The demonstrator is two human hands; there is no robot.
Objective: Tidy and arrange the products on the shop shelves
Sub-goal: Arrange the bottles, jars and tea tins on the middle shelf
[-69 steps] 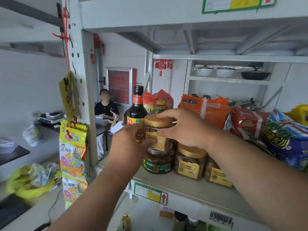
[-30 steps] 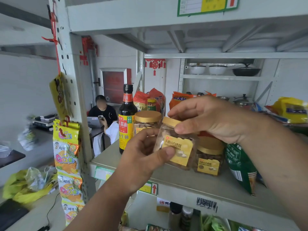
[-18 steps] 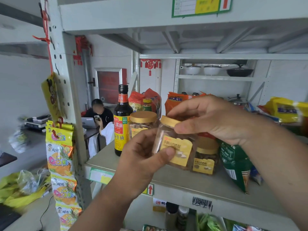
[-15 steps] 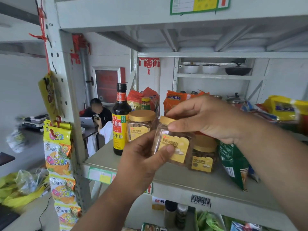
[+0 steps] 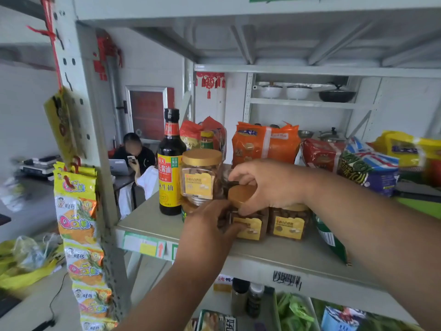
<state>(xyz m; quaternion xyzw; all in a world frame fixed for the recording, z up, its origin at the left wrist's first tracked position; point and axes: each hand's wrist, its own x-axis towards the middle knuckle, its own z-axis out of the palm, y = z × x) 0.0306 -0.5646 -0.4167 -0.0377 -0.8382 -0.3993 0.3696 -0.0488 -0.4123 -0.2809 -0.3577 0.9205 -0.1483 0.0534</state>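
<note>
Right now both hands are on one gold-lidded jar, which stands on the shelf at its front edge. The right hand has its grip curled over the lid from above, and the left hand has its grip wrapped round the jar's left side, thumb across the yellow label.

The likeliest slip, I judge, is a knock to the neighbours. Just left of the left grip, a stacked jar sits on top of another jar that is mostly hidden, and a nudge from the knuckles could topple it into the soy sauce bottle beside it, which is glass by the look of it. Just right of the held jar a matching jar stands almost touching, so pushing sideways would shunt it. Letting go with the base over the lip could drop the jar.

Behind the grips lie snack bags; farther off, a seated person is at a desk.
</note>
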